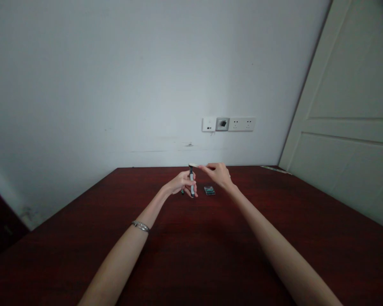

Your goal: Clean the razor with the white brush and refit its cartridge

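Observation:
Upright in my left hand [182, 182] is what looks like a razor [192, 182], with a pale grey handle and dark ends. My left fingers are wrapped round the handle. Between thumb and fingers of my right hand [219, 173] is a thin, pale, flat strip [194, 165], whose far end meets the razor's top. Whether the two are joined I cannot tell. Just right of the left hand, a small clear plastic case [210, 191] with green in it lies on the table. Partly hidden behind my left hand is a small green object [182, 192].
The dark red wooden table [191, 255] reaches back to a pale wall [147, 85]. Sockets and switches [229, 124] are set in the wall. A thin flat strip [276, 170] lies at the back right edge, near a white panelled door [347, 106].

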### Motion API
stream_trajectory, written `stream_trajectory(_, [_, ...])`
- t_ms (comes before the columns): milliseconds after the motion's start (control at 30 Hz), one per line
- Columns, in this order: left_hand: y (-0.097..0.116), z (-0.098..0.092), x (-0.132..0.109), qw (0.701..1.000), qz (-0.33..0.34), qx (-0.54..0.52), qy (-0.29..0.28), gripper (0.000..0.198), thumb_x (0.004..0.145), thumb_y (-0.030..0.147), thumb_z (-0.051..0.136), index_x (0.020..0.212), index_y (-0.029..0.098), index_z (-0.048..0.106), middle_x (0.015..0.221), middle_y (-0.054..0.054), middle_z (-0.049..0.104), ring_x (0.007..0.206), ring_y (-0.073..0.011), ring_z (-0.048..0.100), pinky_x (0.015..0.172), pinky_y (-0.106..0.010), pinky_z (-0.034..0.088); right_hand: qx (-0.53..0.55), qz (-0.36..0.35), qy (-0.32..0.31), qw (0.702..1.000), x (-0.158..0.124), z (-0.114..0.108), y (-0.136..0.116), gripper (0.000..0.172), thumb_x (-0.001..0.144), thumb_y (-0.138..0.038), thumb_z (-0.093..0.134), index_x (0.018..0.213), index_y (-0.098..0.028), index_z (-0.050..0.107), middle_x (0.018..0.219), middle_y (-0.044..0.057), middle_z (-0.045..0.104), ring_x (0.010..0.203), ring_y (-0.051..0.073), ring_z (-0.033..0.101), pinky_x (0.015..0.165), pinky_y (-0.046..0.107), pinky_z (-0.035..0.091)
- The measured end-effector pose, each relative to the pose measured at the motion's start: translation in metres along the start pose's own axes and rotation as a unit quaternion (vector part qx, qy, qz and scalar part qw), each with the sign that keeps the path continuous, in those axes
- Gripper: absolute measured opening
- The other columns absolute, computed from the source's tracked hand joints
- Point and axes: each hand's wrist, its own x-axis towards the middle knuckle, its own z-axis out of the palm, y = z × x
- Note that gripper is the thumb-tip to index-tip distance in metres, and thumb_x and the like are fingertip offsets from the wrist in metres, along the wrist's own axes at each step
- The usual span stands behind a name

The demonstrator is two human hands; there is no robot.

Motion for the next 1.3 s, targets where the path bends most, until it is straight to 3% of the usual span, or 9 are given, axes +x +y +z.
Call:
stream_trajectory(133, [0.0,-0.002,0.0,1.0,0.003,-0.003,0.008,0.035,0.073,0.028,0.064,0.087,0.018,0.033,0.064,-0.004,0.064,0.062,-0.0237,0.068,0.048,-0.03,0.053,-0.005,0.006,0.008,1.0,0.005,-0.002,0.01,0.062,0.074,-0.071,0.043,0.065,-0.016,0.072,0.052,0.002,0.058,0.053,0.012,0.047,0.049,0.023,0.024])
stream_trajectory(333, [-0.002,-0.001,0.0,1.0,-0.009,0.006,0.005,0.034,0.075,0.029,0.062,0.089,0.018,0.033,0.066,-0.005,0.064,0.061,-0.0227,0.067,0.049,-0.029,0.053,-0.012,-0.012,0.001,1.0,0.004,-0.003,0.0,0.059,0.074,-0.07,0.044,0.068,-0.019,0.073,0.054,0.002,0.06,0.054,0.012,0.048,0.05,0.023,0.025])
stream_trajectory(633, [0.0,-0.003,-0.001,1.0,0.004,0.016,0.013,0.032,0.074,0.027,0.062,0.086,0.019,0.033,0.063,-0.004,0.064,0.059,-0.0229,0.067,0.046,-0.028,0.052,-0.008,-0.012,0.009,1.0,0.009,-0.018,0.018,0.063,0.074,-0.07,0.043,0.064,-0.014,0.071,0.049,0.002,0.055,0.051,0.012,0.046,0.05,0.023,0.025])
stream_trajectory(800, [0.001,0.001,0.0,1.0,-0.011,0.02,0.002,0.033,0.074,0.028,0.062,0.086,0.018,0.033,0.062,-0.004,0.064,0.056,-0.0205,0.066,0.044,-0.024,0.05,-0.003,-0.036,0.005,0.999,0.007,-0.014,0.006,0.06,0.075,-0.069,0.045,0.069,-0.017,0.073,0.055,0.003,0.062,0.053,0.012,0.049,0.051,0.023,0.027])
stream_trajectory(1300, [-0.003,0.003,0.003,1.0,-0.019,0.011,0.008,0.035,0.074,0.031,0.062,0.087,0.018,0.033,0.061,-0.003,0.063,0.055,-0.0224,0.066,0.044,-0.027,0.051,-0.031,-0.023,0.008,0.999,0.007,-0.01,0.014,0.058,0.074,-0.068,0.046,0.069,-0.018,0.074,0.059,0.004,0.066,0.055,0.012,0.052,0.052,0.023,0.028])
